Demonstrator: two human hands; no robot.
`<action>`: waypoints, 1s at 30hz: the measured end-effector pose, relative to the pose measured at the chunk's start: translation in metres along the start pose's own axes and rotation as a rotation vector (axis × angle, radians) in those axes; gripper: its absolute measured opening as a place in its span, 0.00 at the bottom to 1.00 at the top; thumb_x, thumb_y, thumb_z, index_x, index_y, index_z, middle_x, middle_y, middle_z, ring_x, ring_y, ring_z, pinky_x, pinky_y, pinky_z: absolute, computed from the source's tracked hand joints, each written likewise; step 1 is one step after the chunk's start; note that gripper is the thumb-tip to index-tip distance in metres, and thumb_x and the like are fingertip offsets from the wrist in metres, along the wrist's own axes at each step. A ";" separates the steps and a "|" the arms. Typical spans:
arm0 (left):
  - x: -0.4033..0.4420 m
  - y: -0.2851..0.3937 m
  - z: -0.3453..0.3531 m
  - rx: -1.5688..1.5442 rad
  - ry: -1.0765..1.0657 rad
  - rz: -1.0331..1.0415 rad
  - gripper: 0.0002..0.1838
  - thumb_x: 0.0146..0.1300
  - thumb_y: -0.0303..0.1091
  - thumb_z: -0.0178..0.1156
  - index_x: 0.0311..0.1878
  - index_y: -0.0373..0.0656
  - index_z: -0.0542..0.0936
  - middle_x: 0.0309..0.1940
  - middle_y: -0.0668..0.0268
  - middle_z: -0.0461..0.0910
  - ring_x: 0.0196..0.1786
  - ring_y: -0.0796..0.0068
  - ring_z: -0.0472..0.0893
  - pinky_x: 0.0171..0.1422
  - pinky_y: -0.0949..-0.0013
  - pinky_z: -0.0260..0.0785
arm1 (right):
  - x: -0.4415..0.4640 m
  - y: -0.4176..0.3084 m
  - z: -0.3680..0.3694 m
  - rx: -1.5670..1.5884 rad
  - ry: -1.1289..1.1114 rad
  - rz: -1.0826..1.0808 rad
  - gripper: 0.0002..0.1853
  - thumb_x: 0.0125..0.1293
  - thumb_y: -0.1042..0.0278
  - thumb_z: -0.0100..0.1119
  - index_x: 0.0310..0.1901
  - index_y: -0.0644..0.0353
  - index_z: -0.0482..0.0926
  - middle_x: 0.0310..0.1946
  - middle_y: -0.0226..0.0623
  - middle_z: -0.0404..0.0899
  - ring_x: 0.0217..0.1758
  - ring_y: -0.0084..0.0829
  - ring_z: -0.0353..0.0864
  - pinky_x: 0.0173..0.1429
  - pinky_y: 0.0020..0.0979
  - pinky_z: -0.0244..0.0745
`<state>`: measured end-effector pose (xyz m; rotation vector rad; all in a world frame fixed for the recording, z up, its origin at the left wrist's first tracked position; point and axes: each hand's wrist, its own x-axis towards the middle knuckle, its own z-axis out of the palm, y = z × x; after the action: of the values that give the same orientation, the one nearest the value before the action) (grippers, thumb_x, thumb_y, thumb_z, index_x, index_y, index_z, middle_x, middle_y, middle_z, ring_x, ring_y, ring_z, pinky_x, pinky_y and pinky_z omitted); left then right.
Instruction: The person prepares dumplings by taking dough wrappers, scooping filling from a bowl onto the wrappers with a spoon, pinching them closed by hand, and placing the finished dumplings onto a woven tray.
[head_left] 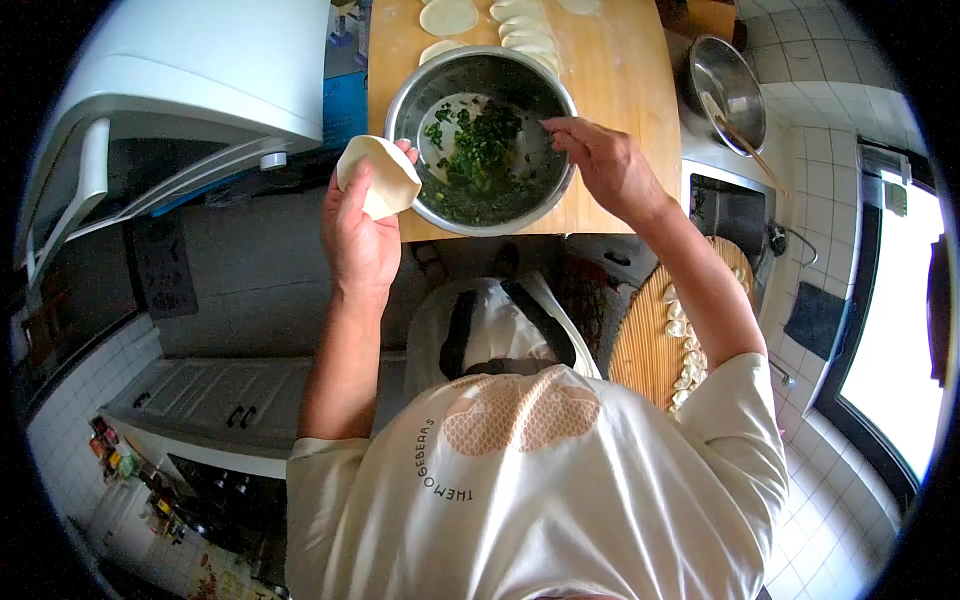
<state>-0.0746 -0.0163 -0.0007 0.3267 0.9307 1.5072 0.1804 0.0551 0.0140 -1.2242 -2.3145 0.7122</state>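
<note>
My left hand (362, 235) holds a round, thin dough wrapper (385, 183) beside the left rim of a metal bowl, with the thumb on top of the dough. Chopped green filling (480, 150) lies inside the metal bowl (480, 222). Over the bowl's right rim is my right hand (605, 165), its fingers pinched together; what they hold, if anything, is too small to make out. More dough wrappers (449, 16) lie behind the bowl on the wooden board (625, 75), some of them overlapping.
At the back right stands another metal bowl (728, 85) with wooden chopsticks (745, 143) in it. Below my right forearm, a round slatted tray (640, 345) carries several folded dumplings (690, 365). A sink (728, 205) is at the right, a white appliance (200, 70) at the left.
</note>
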 end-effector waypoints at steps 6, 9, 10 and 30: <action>0.000 -0.003 -0.001 -0.030 0.036 0.009 0.19 0.63 0.34 0.53 0.53 0.32 0.68 0.48 0.49 0.75 0.53 0.58 0.76 0.59 0.63 0.67 | -0.022 -0.027 -0.011 0.170 -0.230 0.375 0.11 0.67 0.72 0.46 0.46 0.67 0.75 0.28 0.36 0.80 0.28 0.23 0.78 0.34 0.26 0.74; 0.001 -0.002 -0.001 -0.077 0.032 0.003 0.16 0.63 0.32 0.52 0.52 0.34 0.68 0.45 0.48 0.77 0.49 0.59 0.78 0.55 0.64 0.70 | -0.030 -0.019 -0.003 0.358 -0.206 0.399 0.11 0.68 0.70 0.46 0.45 0.67 0.76 0.27 0.34 0.79 0.26 0.21 0.75 0.32 0.24 0.72; 0.001 -0.001 -0.001 -0.076 0.032 0.009 0.16 0.63 0.32 0.52 0.52 0.34 0.68 0.45 0.48 0.77 0.49 0.59 0.78 0.55 0.64 0.70 | -0.030 -0.015 0.000 0.437 -0.184 0.408 0.12 0.69 0.69 0.45 0.44 0.68 0.76 0.27 0.34 0.79 0.26 0.20 0.74 0.31 0.23 0.71; -0.003 0.003 -0.006 -0.171 0.065 -0.011 0.21 0.62 0.36 0.53 0.54 0.33 0.66 0.49 0.47 0.73 0.52 0.56 0.76 0.57 0.61 0.69 | -0.045 -0.017 0.015 1.389 -0.121 0.979 0.14 0.71 0.64 0.41 0.48 0.65 0.70 0.31 0.36 0.79 0.22 0.16 0.72 0.16 0.13 0.58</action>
<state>-0.0803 -0.0206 -0.0010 0.1498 0.8467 1.5833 0.1844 0.0052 0.0070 -1.3759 -0.5771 2.1607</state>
